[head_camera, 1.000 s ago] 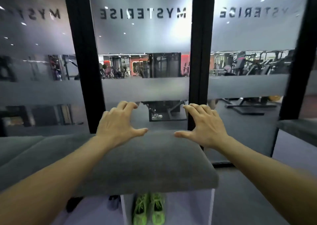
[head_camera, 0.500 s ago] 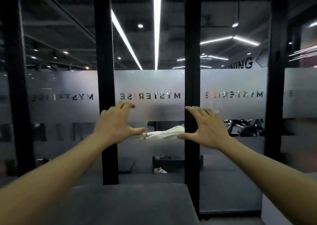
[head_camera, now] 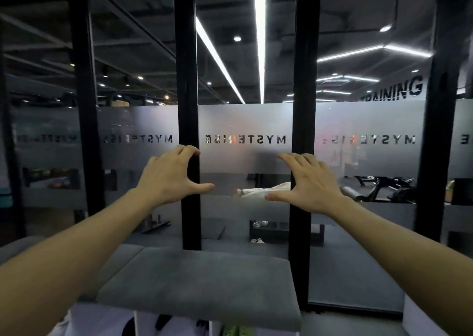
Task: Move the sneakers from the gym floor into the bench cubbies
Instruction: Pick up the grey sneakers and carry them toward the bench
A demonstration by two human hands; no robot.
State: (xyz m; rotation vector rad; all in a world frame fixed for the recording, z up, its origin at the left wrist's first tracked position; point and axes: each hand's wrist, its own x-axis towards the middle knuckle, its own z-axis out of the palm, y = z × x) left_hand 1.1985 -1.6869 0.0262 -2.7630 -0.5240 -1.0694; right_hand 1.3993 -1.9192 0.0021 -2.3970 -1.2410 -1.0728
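Note:
Both my hands are raised in front of me over the bench, holding nothing. My left hand (head_camera: pixel 170 175) has its fingers arched and its thumb stretched right. My right hand (head_camera: pixel 308 183) mirrors it, thumb pointing left. Below them lies the grey padded bench cushion (head_camera: pixel 202 284). Under its front edge the white cubbies (head_camera: pixel 143 321) show at the bottom of the view. The tips of the green sneakers (head_camera: pixel 236 331) peek out of the middle cubby, and dark shoes (head_camera: pixel 162 321) sit in the cubby to the left.
A glass wall with black posts (head_camera: pixel 189 120) and frosted bands stands right behind the bench. Through it I see gym machines (head_camera: pixel 378 184) and a white shoe (head_camera: pixel 257 240) on the far floor. More grey cushion (head_camera: pixel 15 248) runs off to the left.
My view tilted up towards the ceiling, then dipped back a little, so the cushion and cubby tops return to sight. Both hands keep their raised, spread pose.

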